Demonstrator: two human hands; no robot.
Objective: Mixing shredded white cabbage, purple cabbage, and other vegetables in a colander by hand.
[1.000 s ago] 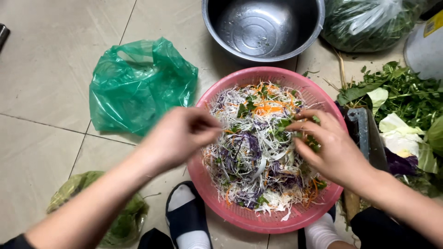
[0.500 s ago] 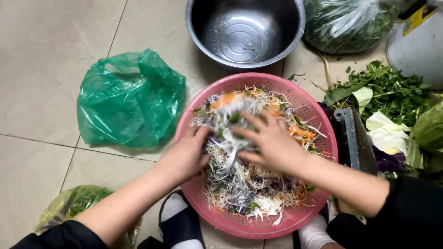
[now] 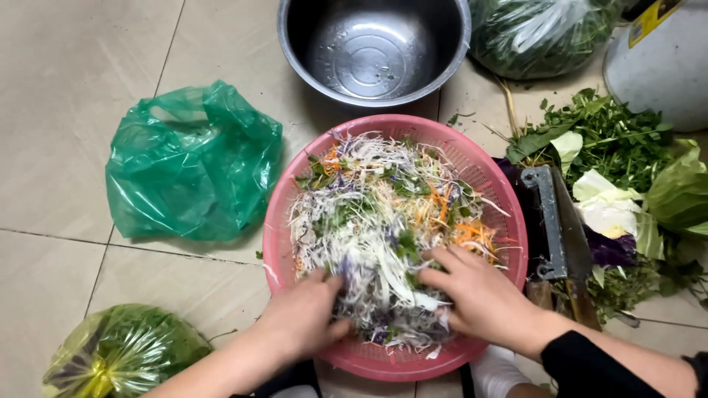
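- You've got one view only, from the camera on your head, looking almost straight down at the tiled floor.
- It sits close: the pink basket fills the centre of the frame.
- Your forearms enter from the bottom edge.
- The steel bowl is cut off at the top.

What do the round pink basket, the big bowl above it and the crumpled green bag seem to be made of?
Pink basket: probably moulded plastic, matte, with a fine perforated mesh wall.
Bowl: apparently stainless steel, grey and shiny, with reflections and water drops inside.
Green bag: thin plastic film, glossy, translucent and wrinkled.
Both hands, left hand and right hand, are in the shredded vegetables.
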